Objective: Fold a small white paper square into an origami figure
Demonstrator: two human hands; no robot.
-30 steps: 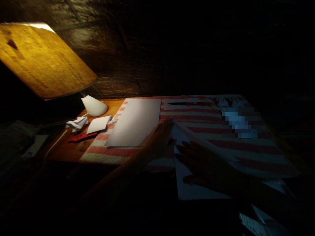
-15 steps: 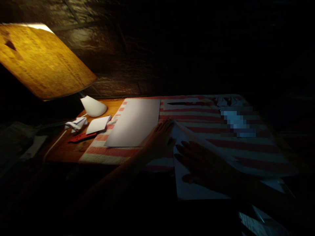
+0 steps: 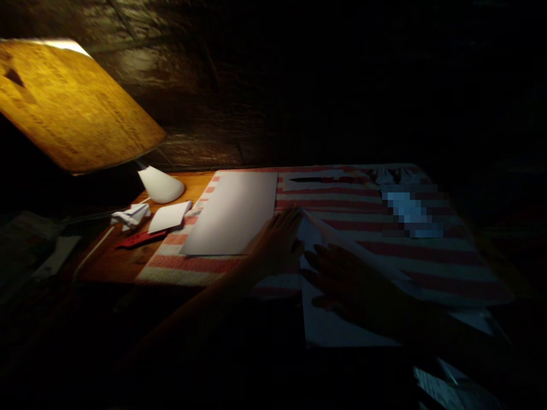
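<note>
A white sheet of paper, which looks folded over along a slanting edge, lies partly on the striped towel and reaches past its near edge. My right hand rests flat on this sheet with its fingers spread. At the sheet's upper left corner is my left hand, fingers stretched out and fingertips touching the corner, thumb apart from them. Shadow hides much of both hands. Left of my left hand, another white sheet lies flat in the lamplight.
A lamp with a yellow shade stands at the left of the wooden table. Near it are crumpled paper, a folded white piece and a red cutter. A knife lies at the back of the striped towel.
My right hand has slid slightly left over the folded sheet, and its thumb has moved closer to the fingers. My left hand stays at the corner. The view has shifted a little.
</note>
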